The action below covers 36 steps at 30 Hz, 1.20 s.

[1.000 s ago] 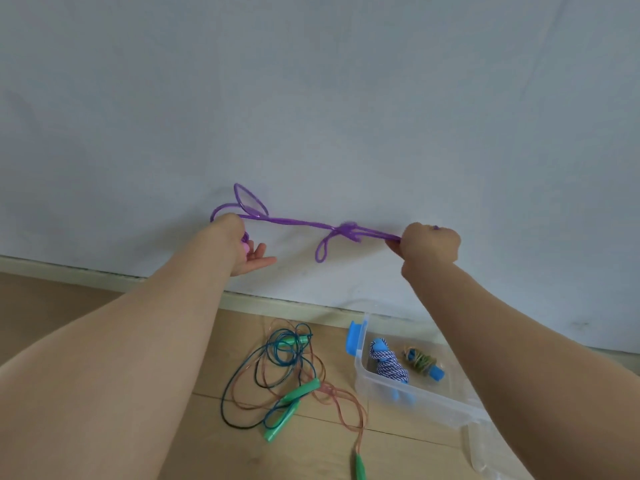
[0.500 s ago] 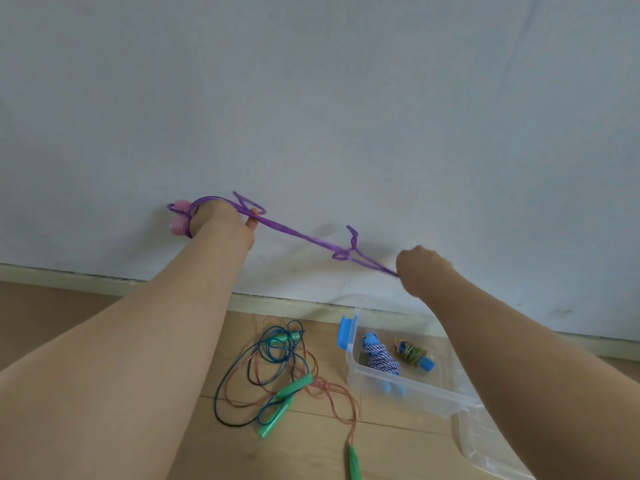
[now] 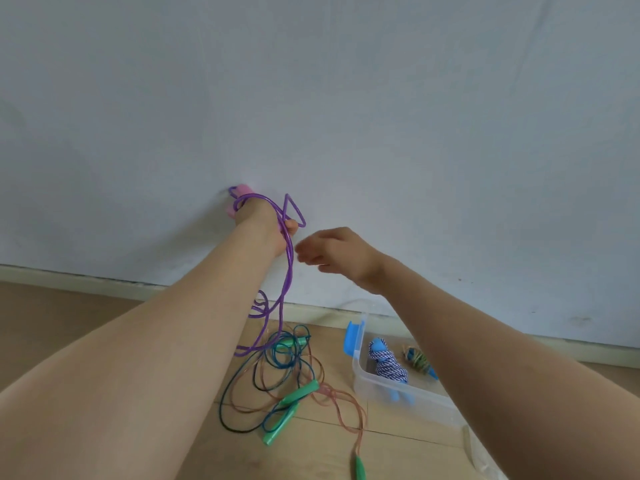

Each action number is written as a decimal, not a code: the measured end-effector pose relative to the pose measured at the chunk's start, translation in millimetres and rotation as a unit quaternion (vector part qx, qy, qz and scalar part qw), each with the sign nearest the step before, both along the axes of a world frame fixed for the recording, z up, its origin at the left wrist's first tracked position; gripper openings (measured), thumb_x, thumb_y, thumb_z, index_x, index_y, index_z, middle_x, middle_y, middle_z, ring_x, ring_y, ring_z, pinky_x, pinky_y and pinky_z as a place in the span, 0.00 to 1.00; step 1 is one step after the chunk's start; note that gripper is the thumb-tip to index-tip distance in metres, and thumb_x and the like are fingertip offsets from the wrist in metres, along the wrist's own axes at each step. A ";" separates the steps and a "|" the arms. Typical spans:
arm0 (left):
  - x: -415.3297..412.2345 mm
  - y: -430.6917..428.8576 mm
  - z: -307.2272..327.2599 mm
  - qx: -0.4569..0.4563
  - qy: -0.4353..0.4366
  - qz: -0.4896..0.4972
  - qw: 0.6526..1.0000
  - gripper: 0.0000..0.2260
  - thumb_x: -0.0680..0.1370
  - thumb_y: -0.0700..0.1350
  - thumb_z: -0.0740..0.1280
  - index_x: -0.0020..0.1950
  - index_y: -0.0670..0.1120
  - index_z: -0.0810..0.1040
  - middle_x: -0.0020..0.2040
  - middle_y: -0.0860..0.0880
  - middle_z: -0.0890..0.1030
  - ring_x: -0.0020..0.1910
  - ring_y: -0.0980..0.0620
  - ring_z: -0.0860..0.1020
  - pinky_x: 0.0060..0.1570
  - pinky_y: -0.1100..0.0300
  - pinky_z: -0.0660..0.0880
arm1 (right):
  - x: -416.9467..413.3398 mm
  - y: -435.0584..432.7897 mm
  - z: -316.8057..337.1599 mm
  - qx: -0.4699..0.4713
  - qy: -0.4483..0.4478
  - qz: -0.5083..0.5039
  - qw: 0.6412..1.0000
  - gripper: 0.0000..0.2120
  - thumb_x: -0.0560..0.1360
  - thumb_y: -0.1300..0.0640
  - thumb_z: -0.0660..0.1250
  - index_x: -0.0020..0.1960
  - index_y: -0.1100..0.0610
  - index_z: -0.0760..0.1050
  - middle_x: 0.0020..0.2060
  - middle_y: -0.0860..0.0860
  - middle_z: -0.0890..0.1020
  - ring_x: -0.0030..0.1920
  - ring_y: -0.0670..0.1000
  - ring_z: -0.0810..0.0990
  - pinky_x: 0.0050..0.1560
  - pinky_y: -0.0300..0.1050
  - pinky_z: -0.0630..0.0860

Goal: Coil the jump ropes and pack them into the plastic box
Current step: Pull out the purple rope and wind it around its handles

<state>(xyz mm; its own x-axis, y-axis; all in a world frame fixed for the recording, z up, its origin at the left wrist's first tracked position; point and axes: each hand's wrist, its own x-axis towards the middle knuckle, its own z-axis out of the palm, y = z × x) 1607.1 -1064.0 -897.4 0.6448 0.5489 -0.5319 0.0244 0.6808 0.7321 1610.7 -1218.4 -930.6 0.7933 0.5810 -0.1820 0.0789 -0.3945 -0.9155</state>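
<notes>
Up by the pale wall, the left hand (image 3: 258, 216) keeps its grip clenched on the pink handles (image 3: 242, 191), with the purple jump rope (image 3: 289, 271) looped over it and trailing to the floor (image 3: 69, 323). Just beside the strand hovers the right hand (image 3: 332, 251), grip released. I'd judge the cord light, springy and slick, best pinched close under the loops.

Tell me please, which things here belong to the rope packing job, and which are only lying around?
Job: purple jump rope in the left hand; tangled ropes with green handles on the floor; plastic box; blue-white coiled rope and yellowish coiled rope inside it.

Lying about: clear plastic piece beside the box, perhaps its lid.
</notes>
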 end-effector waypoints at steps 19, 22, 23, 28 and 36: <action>-19.0 70.2 -43.6 0.628 0.204 -0.105 0.744 0.31 0.79 0.72 0.48 0.62 0.46 0.69 0.53 0.43 0.78 0.36 0.39 0.83 0.34 0.41 0.84 | -1.8 10.4 2.3 0.195 0.151 -0.091 0.965 0.15 0.85 0.49 0.64 0.52 0.57 0.86 0.37 0.49 0.76 0.37 0.48 0.70 0.39 0.45 0.65; -20.5 79.5 -45.6 0.679 0.225 -0.116 0.689 0.33 0.81 0.70 0.47 0.65 0.44 0.70 0.48 0.43 0.76 0.42 0.35 0.82 0.42 0.47 0.79 | -7.6 8.6 9.7 0.194 0.174 -0.045 0.964 0.10 0.84 0.53 0.67 0.54 0.60 0.82 0.41 0.52 0.79 0.43 0.51 0.80 0.47 0.51 0.77; -21.4 80.9 -45.5 0.690 0.225 -0.115 0.678 0.31 0.82 0.69 0.47 0.67 0.45 0.70 0.48 0.43 0.74 0.45 0.35 0.81 0.42 0.49 0.75 | -8.2 5.5 11.8 0.193 0.174 -0.032 0.965 0.09 0.84 0.55 0.67 0.55 0.61 0.81 0.43 0.53 0.80 0.47 0.53 0.84 0.52 0.55 0.80; -31.3 78.0 -38.5 0.728 0.203 -0.111 0.646 0.23 0.84 0.66 0.45 0.63 0.50 0.65 0.52 0.41 0.74 0.40 0.36 0.76 0.41 0.49 0.72 | 1.1 -4.3 12.8 0.187 0.146 -0.204 0.950 0.08 0.86 0.65 0.55 0.60 0.68 0.70 0.44 0.62 0.83 0.46 0.63 0.88 0.56 0.63 0.82; -32.7 66.1 -19.9 0.415 0.143 -0.114 0.891 0.12 0.83 0.62 0.52 0.62 0.61 0.69 0.57 0.49 0.76 0.41 0.46 0.74 0.25 0.51 0.80 | 31.0 -48.1 16.8 0.140 0.130 -0.441 0.877 0.13 0.77 0.65 0.57 0.48 0.65 0.81 0.29 0.53 0.71 0.20 0.50 0.65 0.23 0.40 0.70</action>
<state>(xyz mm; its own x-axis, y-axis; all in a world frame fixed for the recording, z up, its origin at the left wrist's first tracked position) 1574.4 -998.0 -917.3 0.6926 0.7024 -0.1642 0.3596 -0.1389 0.9227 1641.8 -1266.4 -913.8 0.9095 -0.1872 -0.3711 -0.3693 0.0458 -0.9282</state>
